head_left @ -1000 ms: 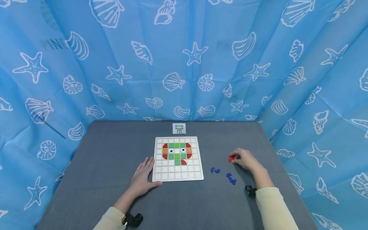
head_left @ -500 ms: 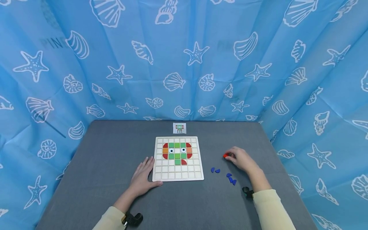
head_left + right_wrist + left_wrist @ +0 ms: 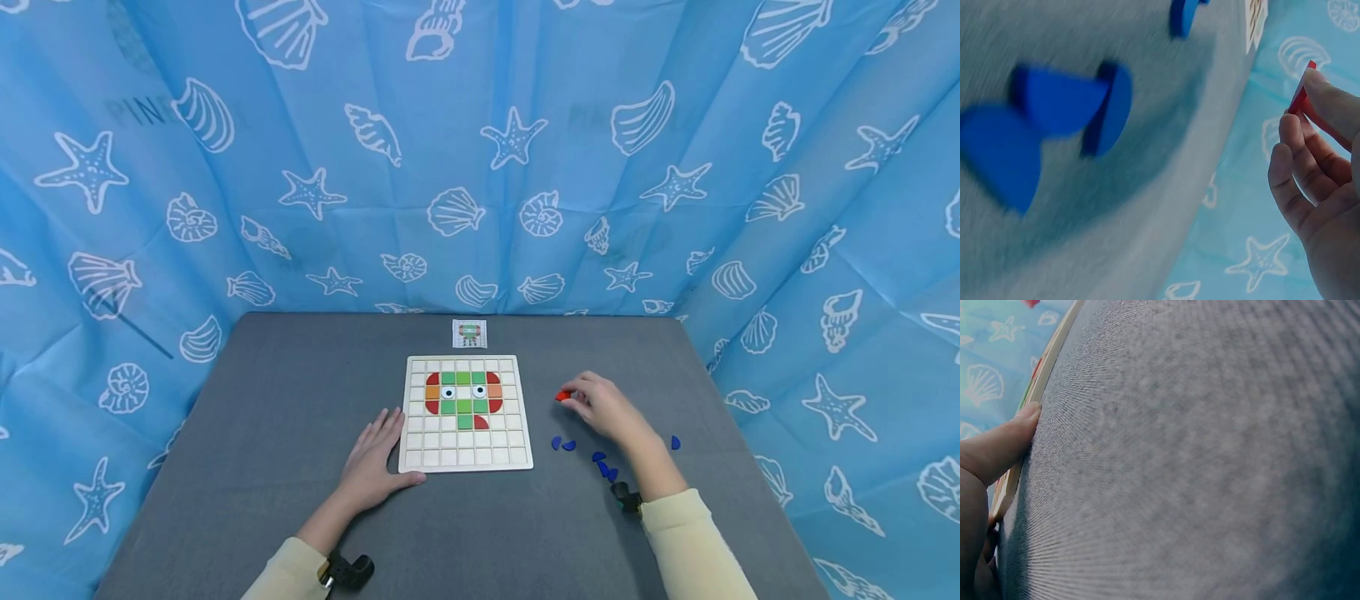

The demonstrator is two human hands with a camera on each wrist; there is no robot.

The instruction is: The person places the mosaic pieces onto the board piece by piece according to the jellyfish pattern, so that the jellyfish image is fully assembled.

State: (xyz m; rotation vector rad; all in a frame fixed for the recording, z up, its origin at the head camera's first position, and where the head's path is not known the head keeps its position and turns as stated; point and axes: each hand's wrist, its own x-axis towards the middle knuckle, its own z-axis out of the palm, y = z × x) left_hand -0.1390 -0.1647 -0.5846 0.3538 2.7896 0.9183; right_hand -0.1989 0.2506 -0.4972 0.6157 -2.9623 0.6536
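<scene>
In the head view a pale wooden grid board (image 3: 465, 457) lies on the grey table. Green, red and orange tiles with two eye tiles form a face on it. My left hand (image 3: 372, 461) rests at the board's lower left corner, fingers spread along the left side and thumb (image 3: 1013, 434) against the near edge. To the right of the board, my right hand (image 3: 602, 407) pinches a small red tile (image 3: 563, 396) between thumb and fingertips. The right wrist view shows that red tile (image 3: 1300, 90) held above the table, its flat shape seen nearly edge-on.
Several blue quarter-round tiles (image 3: 569, 446) lie on the table between the board and my right forearm. Another blue tile (image 3: 676, 442) lies further right, beyond the forearm. A small printed card (image 3: 469, 333) with the face pattern sits behind the board. A blue shell-print curtain (image 3: 457, 212) hangs behind.
My right hand has moved left and a little away from me, towards the board, carrying the red tile. The blue tile beyond the forearm has come into view. My left hand stays put.
</scene>
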